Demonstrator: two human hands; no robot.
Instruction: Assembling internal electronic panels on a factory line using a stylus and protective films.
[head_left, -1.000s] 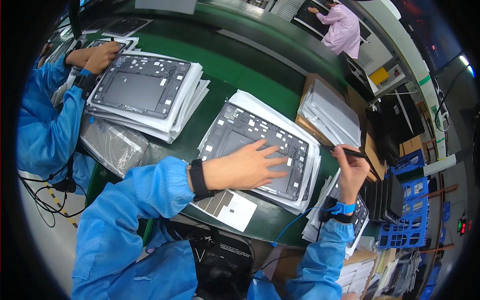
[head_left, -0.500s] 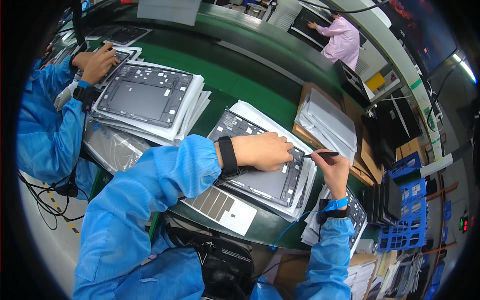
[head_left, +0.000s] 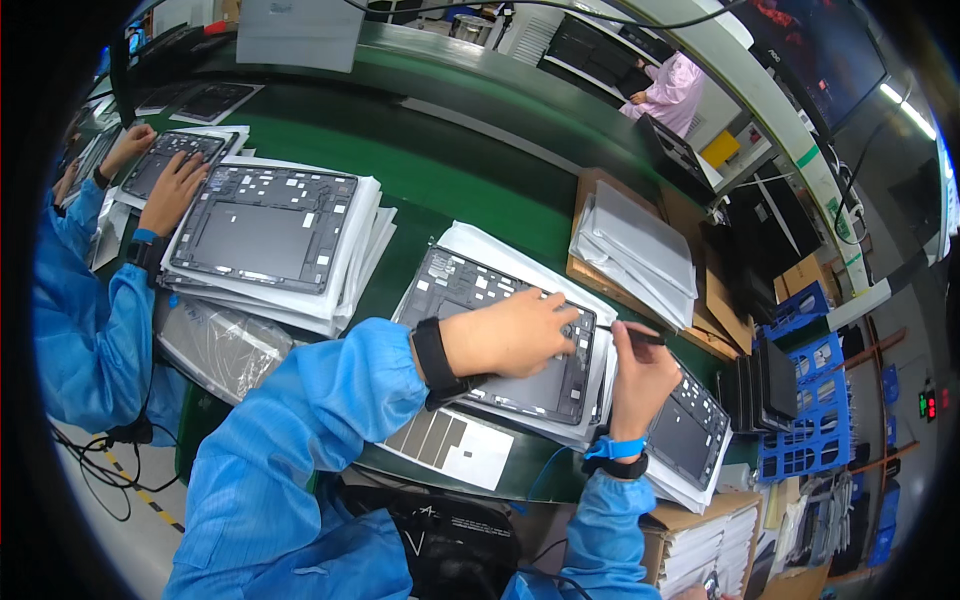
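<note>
A dark grey tablet back housing (head_left: pixel 440 285) with many small white and black pieces lies on a stack of white sheets in front of me. My left hand (head_left: pixel 512 335) rests across it palm down, fingers apart and slightly bent near its right end. At the housing's right edge my right hand (head_left: pixel 642 375) is closed on a slim black pen-like tool (head_left: pixel 643 337), whose thin tip points left toward the housing. A white sheet with grey-brown rectangular stickers (head_left: pixel 480 457) lies near the table's front edge, below my left wrist.
On the left, another stack carries a similar housing (head_left: pixel 255 240), and a co-worker's hands (head_left: pixel 172 195) touch one beyond it. A tilted housing (head_left: pixel 690 430) lies at right. Plastic-covered sheets (head_left: pixel 635 240) sit in a cardboard tray behind, near blue crates (head_left: pixel 805 430). Another person in pink stands far back.
The view has shifted slightly. My right hand and its tool have moved a little left and down; my left hand stays on the housing. The co-worker's hands have spread apart.
</note>
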